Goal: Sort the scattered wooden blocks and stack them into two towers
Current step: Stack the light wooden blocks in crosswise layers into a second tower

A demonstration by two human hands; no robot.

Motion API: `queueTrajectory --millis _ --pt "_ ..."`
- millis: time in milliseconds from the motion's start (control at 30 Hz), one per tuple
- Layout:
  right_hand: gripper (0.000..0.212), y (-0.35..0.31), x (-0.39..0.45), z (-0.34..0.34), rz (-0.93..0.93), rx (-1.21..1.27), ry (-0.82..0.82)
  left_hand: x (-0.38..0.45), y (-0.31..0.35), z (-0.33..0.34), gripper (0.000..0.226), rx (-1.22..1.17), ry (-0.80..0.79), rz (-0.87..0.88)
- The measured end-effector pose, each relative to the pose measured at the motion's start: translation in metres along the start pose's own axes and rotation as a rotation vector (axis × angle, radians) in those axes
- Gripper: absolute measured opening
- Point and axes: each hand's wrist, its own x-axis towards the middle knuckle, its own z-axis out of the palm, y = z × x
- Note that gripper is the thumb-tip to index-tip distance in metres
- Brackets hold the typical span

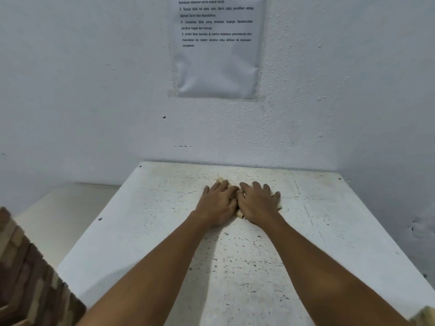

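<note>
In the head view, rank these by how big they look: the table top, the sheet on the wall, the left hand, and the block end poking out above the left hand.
1. table top
2. sheet on the wall
3. left hand
4. block end

The sheet hangs farther from the camera, so its true size against the hand is unsure.

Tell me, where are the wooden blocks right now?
In the head view, the wooden blocks lie mid-table near the wall, mostly hidden under the left hand and right hand.

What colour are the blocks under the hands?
Pale, light tan wood; the blocks peek out from under both hands, seen in the head view.
</note>
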Motion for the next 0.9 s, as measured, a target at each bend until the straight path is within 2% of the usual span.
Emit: queueTrajectory --millis 167,367,500,600,767,900 --pt "0.042 -0.006 -0.022 0.008 -0.126 0.057 0.038 -0.03 -0.001 -0.001 0.071 -0.083 0.056 0.0" --pt "0.039 -0.02 -0.065 0.007 -0.224 0.106 0.057 -0.085 0.002 -0.006 0.067 -0.128 0.127 -0.026" --pt "0.036 -0.028 -0.101 0.006 -0.293 0.151 0.06 -0.129 0.008 -0.004 0.049 -0.116 0.219 -0.021" --pt "0.035 -0.032 -0.127 0.006 -0.342 0.183 0.052 -0.16 0.012 -0.005 0.051 -0.086 0.217 -0.016" --pt "0.034 -0.035 -0.169 0.004 -0.416 0.209 0.026 -0.205 0.016 -0.005 0.038 -0.155 0.225 -0.001" --pt "0.033 -0.033 -0.197 0.005 -0.49 0.226 0.009 -0.241 0.02 -0.003 0.044 -0.136 0.243 0.056"
